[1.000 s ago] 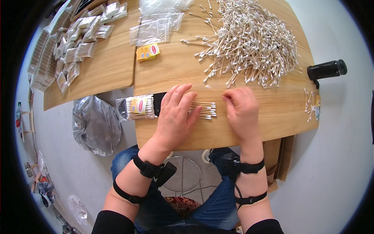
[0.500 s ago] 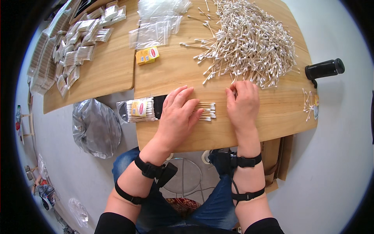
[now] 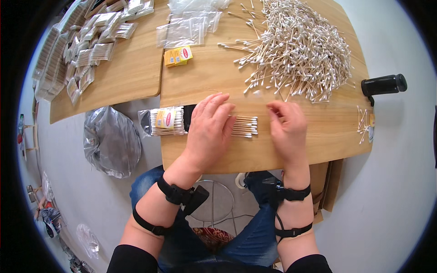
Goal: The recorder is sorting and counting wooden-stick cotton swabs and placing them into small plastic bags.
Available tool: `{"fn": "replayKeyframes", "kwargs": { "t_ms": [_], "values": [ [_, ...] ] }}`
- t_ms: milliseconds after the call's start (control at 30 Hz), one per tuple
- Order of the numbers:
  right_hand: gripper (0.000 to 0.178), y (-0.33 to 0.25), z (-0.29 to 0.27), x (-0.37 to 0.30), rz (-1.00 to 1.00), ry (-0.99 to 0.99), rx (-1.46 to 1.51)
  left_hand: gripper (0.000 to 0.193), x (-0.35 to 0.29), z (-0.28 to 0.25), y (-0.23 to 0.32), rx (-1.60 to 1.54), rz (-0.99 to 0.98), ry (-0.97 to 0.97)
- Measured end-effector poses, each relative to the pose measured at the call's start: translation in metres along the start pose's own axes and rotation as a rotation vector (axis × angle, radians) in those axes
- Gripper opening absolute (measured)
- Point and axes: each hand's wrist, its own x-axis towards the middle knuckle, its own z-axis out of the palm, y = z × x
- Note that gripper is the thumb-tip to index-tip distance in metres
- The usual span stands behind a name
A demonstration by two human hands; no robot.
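My left hand [image 3: 208,129] lies over a row of cotton swabs [image 3: 246,126], its fingers stretched out and its thumb apart. White swab tips stick out to the right of it. Left of that hand, a clear bag of cotton swabs [image 3: 180,126] with a yellow and white label [image 3: 165,118] lies on a black strip, partly past the table edge. My right hand [image 3: 291,129] is curled in a pinch just right of the row; what its fingers hold, if anything, is hidden. A small blurred white bit [image 3: 257,93] lies between the hands and the big heap of loose cotton swabs [image 3: 305,54].
Clear plastic bags [image 3: 184,34] and yellow cards [image 3: 178,56] lie farther back on the table. Many packed swab bags [image 3: 102,52] cover the left table. A black bottle [image 3: 384,84] and a few swabs [image 3: 362,123] sit at the right edge. A grey bag [image 3: 111,143] stands below.
My right hand has drawn back slightly from the heap toward me, its fingers more curled. The small white bit has come into sight on the table. My left hand stays over the row.
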Motion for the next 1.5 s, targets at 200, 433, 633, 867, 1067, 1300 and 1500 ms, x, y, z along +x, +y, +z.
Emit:
{"fn": "replayKeyframes", "kwargs": {
  "t_ms": [200, 433, 633, 867, 1067, 1300, 1500],
  "values": [
    [0.007, -0.011, 0.018, 0.003, -0.130, -0.136, -0.026, 0.024, 0.001, 0.003, -0.005, -0.006, -0.046, 0.068],
    [0.008, -0.006, 0.022, 0.002, -0.049, 0.003, -0.105, 0.036, 0.001, 0.008, -0.005, 0.033, -0.027, 0.015],
    [0.009, -0.003, 0.023, 0.002, -0.084, 0.005, -0.186, 0.039, 0.006, 0.008, -0.003, 0.040, 0.030, -0.012],
    [0.007, -0.002, 0.024, 0.005, -0.050, 0.007, -0.166, 0.040, 0.011, 0.009, -0.005, 0.016, 0.019, -0.039],
    [0.009, 0.000, 0.024, 0.006, -0.043, 0.022, -0.169, 0.039, 0.016, 0.015, -0.004, -0.039, 0.013, -0.001],
    [0.010, -0.002, 0.024, 0.008, -0.020, 0.016, -0.170, 0.033, 0.020, 0.014, -0.005, -0.018, 0.024, -0.037],
    [0.010, -0.005, 0.024, 0.010, -0.063, -0.154, -0.008, 0.022, 0.013, 0.001, 0.001, 0.076, 0.016, -0.014]
  ]
}}
